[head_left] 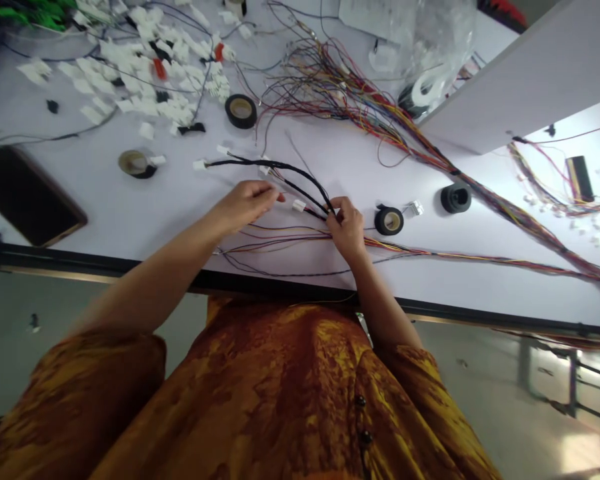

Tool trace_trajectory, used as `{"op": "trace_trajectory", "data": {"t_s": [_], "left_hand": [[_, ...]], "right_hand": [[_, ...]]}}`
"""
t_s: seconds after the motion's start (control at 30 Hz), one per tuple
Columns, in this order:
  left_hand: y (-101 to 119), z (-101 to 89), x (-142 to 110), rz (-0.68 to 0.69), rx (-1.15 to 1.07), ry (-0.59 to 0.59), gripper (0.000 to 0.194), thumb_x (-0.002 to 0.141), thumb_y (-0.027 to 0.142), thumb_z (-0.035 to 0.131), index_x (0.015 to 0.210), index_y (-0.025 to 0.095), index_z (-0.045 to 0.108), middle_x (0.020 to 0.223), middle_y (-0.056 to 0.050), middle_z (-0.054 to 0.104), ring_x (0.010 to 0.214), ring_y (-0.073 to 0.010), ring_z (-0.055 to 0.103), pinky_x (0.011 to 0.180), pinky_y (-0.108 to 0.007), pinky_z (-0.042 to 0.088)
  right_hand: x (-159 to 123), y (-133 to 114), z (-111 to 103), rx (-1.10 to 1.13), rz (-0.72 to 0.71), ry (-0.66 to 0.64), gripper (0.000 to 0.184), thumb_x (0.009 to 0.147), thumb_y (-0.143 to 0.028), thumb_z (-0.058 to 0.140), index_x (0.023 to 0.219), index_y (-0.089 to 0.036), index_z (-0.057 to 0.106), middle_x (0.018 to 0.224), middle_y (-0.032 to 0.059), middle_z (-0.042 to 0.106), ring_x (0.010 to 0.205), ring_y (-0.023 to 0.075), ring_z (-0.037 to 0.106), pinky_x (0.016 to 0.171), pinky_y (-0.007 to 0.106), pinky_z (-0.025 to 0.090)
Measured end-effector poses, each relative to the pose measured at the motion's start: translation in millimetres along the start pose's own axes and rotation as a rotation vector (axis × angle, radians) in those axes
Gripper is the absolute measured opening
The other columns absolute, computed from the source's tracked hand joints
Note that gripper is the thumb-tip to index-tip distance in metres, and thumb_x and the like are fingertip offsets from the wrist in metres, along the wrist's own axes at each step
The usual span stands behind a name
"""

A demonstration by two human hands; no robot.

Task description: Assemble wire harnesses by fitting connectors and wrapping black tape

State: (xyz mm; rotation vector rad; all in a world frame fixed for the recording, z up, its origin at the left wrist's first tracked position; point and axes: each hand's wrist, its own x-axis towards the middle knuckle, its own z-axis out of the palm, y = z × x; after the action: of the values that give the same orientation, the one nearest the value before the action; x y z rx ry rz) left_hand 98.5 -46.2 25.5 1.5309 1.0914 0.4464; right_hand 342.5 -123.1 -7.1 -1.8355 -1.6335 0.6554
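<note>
As I pinch black cable [325, 208] near its junction, right grip [347, 230] closed firmly on it, fingers bunched so branches fan away toward white connectors [199, 165]. Left grip [245, 203] nearly shut, fingertips together just beside cable; cannot tell whether it holds anything. Loose coloured wires [290, 243] lie under hands, joining long bundle [505, 213] across table [130, 220], probably laid out to keep clear of cable in hand. Tape rolls [241, 111] and heap of white plugs [145, 80] farther up, within reach. Orange sleeve [75, 400] over table edge; grey floor [180, 340] below.
</note>
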Motion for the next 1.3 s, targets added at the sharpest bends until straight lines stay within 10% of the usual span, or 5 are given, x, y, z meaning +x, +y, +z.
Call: {"op": "trace_trajectory", "data": {"t_s": [0.4,0.6,1.17,1.3], "left_hand": [[24.8,43.8,67.4,-0.137,-0.438,-0.284,0.025,0.09,0.037,0.064,0.075,0.02,0.052,0.053,0.007,0.031,0.04,-0.0044,0.021,0.048,-0.024,0.017],[19.8,47.8,53.4,-0.093,-0.333,-0.183,0.014,0.079,0.025,0.069,0.078,0.018,0.058,0.058,0.005,0.044,0.043,-0.0049,0.027,0.047,-0.024,0.019],[26.0,44.1,6.7,-0.048,-0.981,0.04,0.024,0.083,0.021,0.069,0.073,0.017,0.048,0.075,0.0,0.068,0.051,-0.004,0.054,0.042,-0.015,0.032],[8.0,32.8,0.4,-0.04,-1.034,0.108,0.029,0.076,0.027,0.08,0.075,0.015,0.053,0.079,-0.001,0.069,0.063,-0.0064,0.064,0.056,-0.016,0.05]], "right_hand": [[-2.1,9.1,-3.0,0.397,0.049,-0.072,0.015,0.084,-0.028,0.049,0.098,-0.025,0.043,0.086,-0.0002,0.071,0.055,0.0113,0.047,0.06,0.03,0.042],[-2.5,11.2,0.2,0.45,0.046,-0.041,0.015,0.085,-0.032,0.051,0.097,-0.025,0.044,0.087,0.0016,0.072,0.091,0.0186,0.068,0.085,0.035,0.05],[4.2,7.6,17.3,0.195,0.062,0.195,0.02,0.083,-0.034,0.066,0.092,-0.021,0.054,0.062,-0.0075,0.053,0.053,0.012,0.047,0.061,0.028,0.04],[3.8,-11.7,16.0,-0.008,-0.254,0.265,0.015,0.091,-0.031,0.058,0.102,-0.019,0.059,0.097,0.0073,0.066,0.085,0.02,0.059,0.08,0.036,0.047]]}}
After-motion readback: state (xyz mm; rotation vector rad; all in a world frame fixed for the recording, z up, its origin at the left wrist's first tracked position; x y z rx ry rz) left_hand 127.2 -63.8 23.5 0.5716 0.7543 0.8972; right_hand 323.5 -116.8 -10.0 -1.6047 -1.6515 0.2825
